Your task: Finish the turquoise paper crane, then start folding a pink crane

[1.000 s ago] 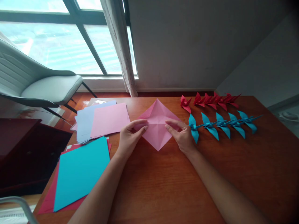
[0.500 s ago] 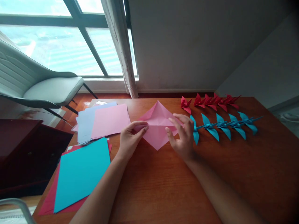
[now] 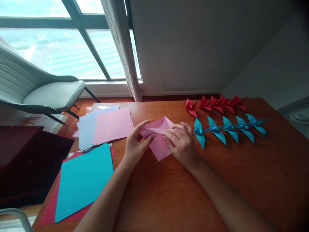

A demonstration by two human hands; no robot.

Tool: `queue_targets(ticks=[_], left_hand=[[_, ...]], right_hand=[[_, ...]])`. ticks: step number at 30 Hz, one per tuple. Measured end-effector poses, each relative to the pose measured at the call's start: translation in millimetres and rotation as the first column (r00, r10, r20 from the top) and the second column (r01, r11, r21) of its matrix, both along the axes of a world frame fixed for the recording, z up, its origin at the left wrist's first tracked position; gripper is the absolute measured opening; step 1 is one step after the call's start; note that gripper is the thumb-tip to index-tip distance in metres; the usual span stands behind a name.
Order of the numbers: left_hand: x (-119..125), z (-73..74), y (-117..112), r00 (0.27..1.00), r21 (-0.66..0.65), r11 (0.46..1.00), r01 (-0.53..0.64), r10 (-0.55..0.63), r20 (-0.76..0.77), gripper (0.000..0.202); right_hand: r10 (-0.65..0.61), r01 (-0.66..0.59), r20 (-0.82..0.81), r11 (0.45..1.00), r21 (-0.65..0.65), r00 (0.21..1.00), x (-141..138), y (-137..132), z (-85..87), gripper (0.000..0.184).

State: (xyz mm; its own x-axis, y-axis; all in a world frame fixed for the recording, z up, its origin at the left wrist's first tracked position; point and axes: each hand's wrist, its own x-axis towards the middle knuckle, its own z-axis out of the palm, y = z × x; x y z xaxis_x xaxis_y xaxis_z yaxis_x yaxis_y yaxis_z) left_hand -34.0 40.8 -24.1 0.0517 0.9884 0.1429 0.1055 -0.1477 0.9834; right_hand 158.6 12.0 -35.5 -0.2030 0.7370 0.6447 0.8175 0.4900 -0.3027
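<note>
A creased pink paper square (image 3: 159, 146) lies on the wooden table (image 3: 169, 193), its sides drawn in and its top raised. My left hand (image 3: 135, 145) pinches its left corner between thumb and fingers. My right hand (image 3: 181, 143) lies over its right side, fingers curled on the paper and pushing that side inward. Both hands meet near the sheet's middle.
A stack of pale blue and pink sheets (image 3: 103, 125) lies left of the hands, with a teal sheet (image 3: 84, 180) on red ones nearer me. Rows of red cranes (image 3: 217, 103) and blue cranes (image 3: 229, 129) sit to the right. A grey chair (image 3: 36, 87) stands by the window.
The flat pink diamond has been collapsed inward: my right hand slid left over it, my left thumb lifted, and the sheet's side corners came together.
</note>
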Motion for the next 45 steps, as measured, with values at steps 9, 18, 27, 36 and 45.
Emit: queue_targets(ticks=[9,18,27,36,45], left_hand=[[4,1.8,-4,0.985,-0.087,0.993,0.083,-0.068,0.156,0.075],[9,4.2,-8,0.967,-0.125,0.983,0.134,-0.103,0.234,0.07],[11,1.2,-6,0.962,-0.158,0.983,0.094,-0.049,0.269,0.042],[4,0.4,-3,0.955,-0.113,0.993,-0.019,0.052,0.294,0.021],[-1,-1.1,3,0.944,-0.125,0.992,-0.024,0.064,0.325,0.02]], right_hand=[[0.031,-0.03,-0.023,0.999,0.035,0.999,-4,1,-2.6,0.032],[0.04,-0.041,0.008,0.998,0.057,0.999,-6,1,-3.7,0.026],[0.052,-0.051,-0.021,0.997,0.05,0.998,-5,2,-4.5,0.013],[0.11,-0.108,-0.036,0.993,0.048,0.993,-5,1,-3.0,0.01],[0.138,-0.137,-0.033,0.99,0.032,0.99,-5,-1,-1.6,0.013]])
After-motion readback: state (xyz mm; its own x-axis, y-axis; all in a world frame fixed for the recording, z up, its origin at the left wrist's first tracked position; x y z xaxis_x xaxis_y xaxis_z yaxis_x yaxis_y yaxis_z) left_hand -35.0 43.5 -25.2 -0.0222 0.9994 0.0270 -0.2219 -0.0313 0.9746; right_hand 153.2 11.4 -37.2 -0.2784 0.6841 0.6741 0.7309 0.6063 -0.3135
